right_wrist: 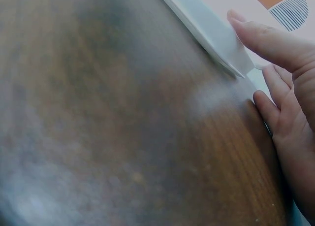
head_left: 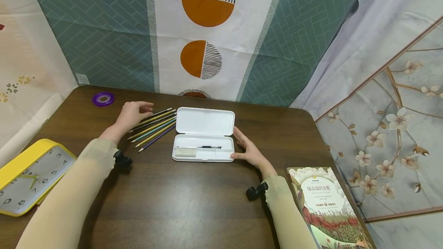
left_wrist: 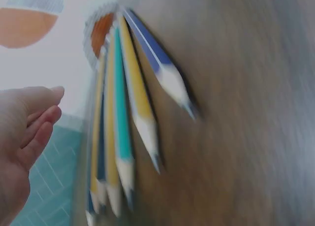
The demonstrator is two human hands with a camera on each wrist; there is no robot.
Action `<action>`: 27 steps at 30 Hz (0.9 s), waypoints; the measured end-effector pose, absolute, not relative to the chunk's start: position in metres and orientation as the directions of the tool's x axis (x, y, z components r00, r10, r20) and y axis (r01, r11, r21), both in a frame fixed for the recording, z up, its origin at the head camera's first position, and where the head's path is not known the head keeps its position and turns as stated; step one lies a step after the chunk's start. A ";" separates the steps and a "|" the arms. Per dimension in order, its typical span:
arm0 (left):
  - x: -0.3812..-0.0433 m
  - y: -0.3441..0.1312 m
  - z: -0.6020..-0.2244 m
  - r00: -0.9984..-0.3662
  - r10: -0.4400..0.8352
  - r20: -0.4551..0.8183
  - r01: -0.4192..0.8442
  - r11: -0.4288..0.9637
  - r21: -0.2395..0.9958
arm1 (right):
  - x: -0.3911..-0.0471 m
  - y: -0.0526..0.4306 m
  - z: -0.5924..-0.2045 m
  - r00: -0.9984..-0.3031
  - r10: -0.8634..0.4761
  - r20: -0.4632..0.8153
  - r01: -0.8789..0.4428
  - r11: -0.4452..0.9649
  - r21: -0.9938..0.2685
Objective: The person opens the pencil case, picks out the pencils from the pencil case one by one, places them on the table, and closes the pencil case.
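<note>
Several sharpened pencils (head_left: 152,128) lie fanned on the table, with yellow, teal, dark and purple barrels; their points also show in the left wrist view. Over their far left part hovers my left hand (head_left: 134,113), fingers loosely bent and nothing held; the left wrist view shows it beside the pencils (left_wrist: 125,108). An opened white pencil case (head_left: 205,120) stands right of them, its lid leaning back. Inside lie a thin brush (head_left: 209,147) and a pale eraser-like block (head_left: 185,152). At the case's right end my right hand (head_left: 250,152) spreads, thumb at the front corner, fingers by the lid.
A purple ring-shaped object (head_left: 103,99) lies at the back left. The yellow clock (head_left: 41,176) stands at the left edge, near my left forearm. By my right forearm rests a book (head_left: 325,203). Printed cloth (head_left: 221,60) hangs behind the table (head_left: 194,203).
</note>
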State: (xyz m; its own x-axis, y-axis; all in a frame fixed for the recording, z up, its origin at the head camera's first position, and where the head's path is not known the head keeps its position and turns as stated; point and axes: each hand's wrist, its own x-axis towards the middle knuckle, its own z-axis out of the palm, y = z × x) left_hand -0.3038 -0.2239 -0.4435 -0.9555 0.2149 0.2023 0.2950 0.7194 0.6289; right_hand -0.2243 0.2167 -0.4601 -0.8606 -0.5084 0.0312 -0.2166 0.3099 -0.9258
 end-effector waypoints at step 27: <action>-0.308 -0.158 -0.430 -0.937 0.323 0.134 0.311 0.591 0.744 | -0.225 0.218 -0.462 -0.859 -0.511 0.034 -0.216 0.302 -0.929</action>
